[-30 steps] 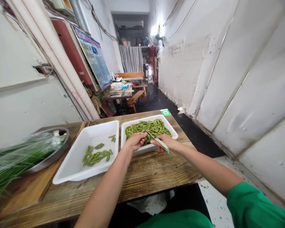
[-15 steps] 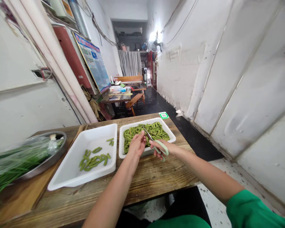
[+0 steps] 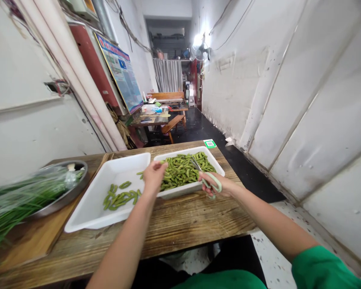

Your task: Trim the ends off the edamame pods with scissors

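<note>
My left hand (image 3: 154, 177) is closed in a pinch over the gap between two white trays, with what looks like a green soybean pod (image 3: 163, 162) at its fingertips. Scissors (image 3: 218, 184) with pale green handles are held by my right hand (image 3: 209, 186), their blades apart above the right tray (image 3: 180, 192). That tray is heaped with soybean pods (image 3: 180, 170). Inside the left tray (image 3: 114, 170) lies a smaller group of pods (image 3: 120, 199); my left hand partly hides others near its right wall.
A metal bowl (image 3: 82, 176) with bagged long green stalks (image 3: 33, 192) stands at the left on a wooden board (image 3: 45, 237). A QR card (image 3: 210, 143) lies at the far edge of the wooden table (image 3: 198, 216). Another table (image 3: 144, 119) and a bench (image 3: 173, 123) stand beyond.
My left hand has moved left from the scissors blades toward the left tray. My right hand keeps the scissors over the right tray, and their blades look wider apart. The view has shifted slightly.
</note>
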Demonstrator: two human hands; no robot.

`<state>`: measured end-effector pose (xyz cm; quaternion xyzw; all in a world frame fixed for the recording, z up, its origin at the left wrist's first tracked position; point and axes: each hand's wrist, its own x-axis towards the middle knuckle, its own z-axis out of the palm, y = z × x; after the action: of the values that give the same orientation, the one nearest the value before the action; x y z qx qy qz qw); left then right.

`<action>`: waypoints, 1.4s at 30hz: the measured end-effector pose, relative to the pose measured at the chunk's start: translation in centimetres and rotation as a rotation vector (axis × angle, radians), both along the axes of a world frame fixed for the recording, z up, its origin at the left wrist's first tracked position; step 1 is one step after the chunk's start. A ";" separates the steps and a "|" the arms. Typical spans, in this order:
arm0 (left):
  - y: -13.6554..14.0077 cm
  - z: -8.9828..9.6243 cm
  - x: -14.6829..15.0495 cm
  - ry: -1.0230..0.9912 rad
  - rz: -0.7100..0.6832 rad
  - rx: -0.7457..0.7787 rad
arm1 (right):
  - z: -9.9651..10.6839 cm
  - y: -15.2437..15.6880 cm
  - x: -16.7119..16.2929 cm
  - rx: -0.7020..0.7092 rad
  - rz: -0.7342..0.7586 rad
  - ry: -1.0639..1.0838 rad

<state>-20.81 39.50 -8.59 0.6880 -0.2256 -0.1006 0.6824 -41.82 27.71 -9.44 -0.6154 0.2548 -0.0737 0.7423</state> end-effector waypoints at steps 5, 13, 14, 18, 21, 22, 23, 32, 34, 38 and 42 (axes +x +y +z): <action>6.2 2.1 5.9 -0.667 0.299 0.844 | -0.6 -1.8 -1.1 0.247 0.097 -0.074; -4.4 -0.9 -3.1 -0.563 -0.240 0.468 | -1.1 -2.0 -0.5 0.303 0.070 -0.051; -5.9 -1.3 -3.7 -0.518 -0.221 0.451 | -1.1 -1.9 -0.6 0.301 0.065 -0.040; -8.4 -1.8 -3.4 -0.403 -0.225 0.462 | -1.1 -1.7 -1.0 0.292 0.062 -0.007; -7.6 -1.5 -2.3 -0.377 -0.339 0.451 | -0.9 -1.4 -1.2 0.258 0.064 0.002; -7.1 -1.5 -2.1 -0.360 -0.378 0.440 | -0.8 -1.3 -1.2 0.240 0.064 0.012; -6.7 -1.5 -2.0 -0.335 -0.415 0.421 | -0.7 -1.1 -1.1 0.219 0.065 0.021; -5.0 -1.6 -3.8 -0.291 -0.313 0.226 | 0.4 0.0 -0.3 0.035 0.067 0.049; -4.8 -1.5 -4.2 -0.295 -0.292 0.221 | 0.4 0.1 -0.4 0.000 0.057 0.047; -4.5 -1.2 -5.1 -0.357 -0.229 0.271 | 0.3 0.2 -0.4 -0.047 0.052 0.059; -4.4 -1.0 -6.0 -0.453 -0.181 0.288 | 0.4 0.2 -0.3 -0.041 0.069 0.083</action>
<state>-26.81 35.12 -9.59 0.7598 -0.4163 -0.0356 0.4981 -42.13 27.91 -9.07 -0.6414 0.2626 -0.0276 0.7203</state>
